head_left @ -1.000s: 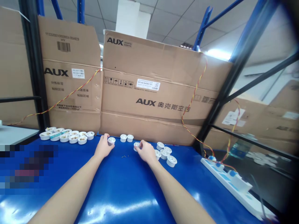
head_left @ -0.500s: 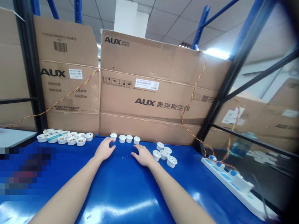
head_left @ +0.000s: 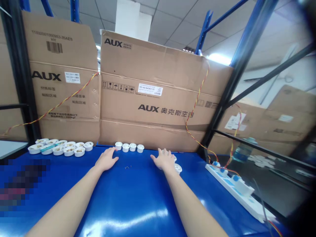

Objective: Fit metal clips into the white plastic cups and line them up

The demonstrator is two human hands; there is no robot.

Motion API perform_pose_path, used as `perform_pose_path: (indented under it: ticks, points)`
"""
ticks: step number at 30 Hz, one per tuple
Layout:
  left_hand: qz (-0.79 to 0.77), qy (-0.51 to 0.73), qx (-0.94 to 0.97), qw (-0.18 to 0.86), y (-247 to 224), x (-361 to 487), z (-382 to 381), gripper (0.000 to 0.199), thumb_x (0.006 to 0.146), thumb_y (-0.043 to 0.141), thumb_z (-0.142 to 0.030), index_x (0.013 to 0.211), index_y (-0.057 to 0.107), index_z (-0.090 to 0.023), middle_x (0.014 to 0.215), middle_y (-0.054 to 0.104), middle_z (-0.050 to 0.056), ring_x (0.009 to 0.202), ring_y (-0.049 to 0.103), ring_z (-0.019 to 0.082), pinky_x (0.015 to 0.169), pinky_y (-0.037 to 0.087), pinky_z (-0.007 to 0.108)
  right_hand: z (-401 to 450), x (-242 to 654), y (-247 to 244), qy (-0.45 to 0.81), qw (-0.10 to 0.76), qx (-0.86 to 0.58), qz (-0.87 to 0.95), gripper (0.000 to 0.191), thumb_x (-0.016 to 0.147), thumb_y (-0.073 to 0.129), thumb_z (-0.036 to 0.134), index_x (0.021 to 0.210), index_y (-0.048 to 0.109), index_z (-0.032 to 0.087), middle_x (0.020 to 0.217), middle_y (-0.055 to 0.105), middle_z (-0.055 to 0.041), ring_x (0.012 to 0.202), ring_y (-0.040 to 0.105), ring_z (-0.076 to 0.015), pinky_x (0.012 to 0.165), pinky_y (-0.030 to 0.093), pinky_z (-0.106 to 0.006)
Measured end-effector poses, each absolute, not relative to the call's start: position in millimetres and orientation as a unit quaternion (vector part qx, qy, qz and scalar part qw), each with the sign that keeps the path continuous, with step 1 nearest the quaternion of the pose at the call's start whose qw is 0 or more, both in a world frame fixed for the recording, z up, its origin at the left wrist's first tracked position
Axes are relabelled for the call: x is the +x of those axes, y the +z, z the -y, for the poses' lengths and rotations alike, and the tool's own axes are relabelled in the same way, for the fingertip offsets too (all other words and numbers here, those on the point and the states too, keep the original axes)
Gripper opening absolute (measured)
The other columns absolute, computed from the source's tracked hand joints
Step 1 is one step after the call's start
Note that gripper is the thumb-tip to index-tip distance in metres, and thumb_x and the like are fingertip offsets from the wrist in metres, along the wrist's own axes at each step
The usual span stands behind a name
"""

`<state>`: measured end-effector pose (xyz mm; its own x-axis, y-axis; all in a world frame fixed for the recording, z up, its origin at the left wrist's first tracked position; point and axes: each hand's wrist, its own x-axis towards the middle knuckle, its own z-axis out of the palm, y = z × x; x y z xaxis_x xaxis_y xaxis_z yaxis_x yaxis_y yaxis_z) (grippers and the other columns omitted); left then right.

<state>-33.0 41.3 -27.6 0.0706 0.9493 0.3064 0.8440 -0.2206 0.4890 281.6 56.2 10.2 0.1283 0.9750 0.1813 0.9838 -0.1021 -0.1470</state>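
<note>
My left hand hovers at or just over the blue tabletop, thumb apart from the fingers, with nothing in it. Just beyond its fingertips begins a short row of small round white tubs along the cardboard. My right hand reaches over a second group of white tubs, its fingers spread. It hides most of that group, and whether it touches one I cannot tell. Between the hands lie a few tiny thin pieces, perhaps screws, too small to make out.
Several white tubs with small contents stand at the back left, a teal stick across them. AUX cardboard walls the back. A white power strip runs along the right, beside a black rack post and a twisted red-yellow wire.
My right hand has moved right, from the end of the tub row to over the right group, its fingers spreading. My left hand has drawn slightly back from the row. The view has shifted slightly.
</note>
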Motion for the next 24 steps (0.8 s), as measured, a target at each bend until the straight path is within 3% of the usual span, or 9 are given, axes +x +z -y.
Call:
perform_pose_path:
  ticks: [9,13,17,21,24]
  points:
    - [-0.629,0.272,0.723,0.091,-22.5,-28.9,-35.6,0.033,0.081,0.052,-0.037,0.113,0.054,-0.026,0.128,0.054,0.006,0.121,0.047,0.028,0.1,0.037,0.042,-62.9,276.4,2.9,-0.03,0.1,-0.729,0.676,0.073,0.087,0.036,0.06,0.139,0.04,0.008,0.141,0.038,-0.0225,0.132,0.031,-0.0357,0.107,0.017,-0.047]
    - [-0.628,0.271,0.724,0.089,-22.6,-28.7,-35.2,0.033,0.081,0.052,-0.037,0.112,0.054,-0.025,0.127,0.055,0.006,0.12,0.047,0.028,0.099,0.037,0.041,-60.0,268.0,1.2,-0.077,0.123,-0.704,0.695,0.058,0.087,0.046,0.045,0.13,0.048,0.006,0.126,0.049,-0.0229,0.117,0.045,-0.0349,0.1,0.028,-0.042]
    - [-0.627,0.271,0.726,0.085,-20.8,-27.8,-33.9,0.029,0.08,0.053,-0.036,0.108,0.056,-0.025,0.124,0.056,0.005,0.117,0.048,0.028,0.096,0.038,0.041,-61.3,265.7,-1.4,-0.084,0.151,-0.668,0.724,0.051,0.083,0.053,0.026,0.131,0.046,0.009,0.123,0.049,-0.0211,0.112,0.047,-0.033,0.094,0.036,-0.041]
    - [-0.609,0.275,0.74,0.076,-16.7,-25.2,-29.9,0.022,0.081,0.053,-0.033,0.1,0.06,-0.025,0.113,0.062,0.004,0.111,0.052,0.027,0.093,0.04,0.039,-59.4,263.6,1.9,-0.02,0.217,-0.503,0.837,0.044,0.083,0.049,0.013,0.126,0.052,0.019,0.12,0.053,-0.0115,0.111,0.049,-0.0231,0.096,0.039,-0.034]
    - [-0.588,0.279,0.756,0.068,-14.0,-23.1,-26.7,0.02,0.081,0.052,-0.03,0.098,0.061,-0.025,0.109,0.063,0.004,0.107,0.054,0.026,0.091,0.041,0.038,-53.1,258.1,7.8,0.015,0.24,-0.383,0.892,0.044,0.082,0.056,0.019,0.126,0.052,0.024,0.128,0.05,-0.0068,0.119,0.045,-0.0201,0.102,0.035,-0.032]
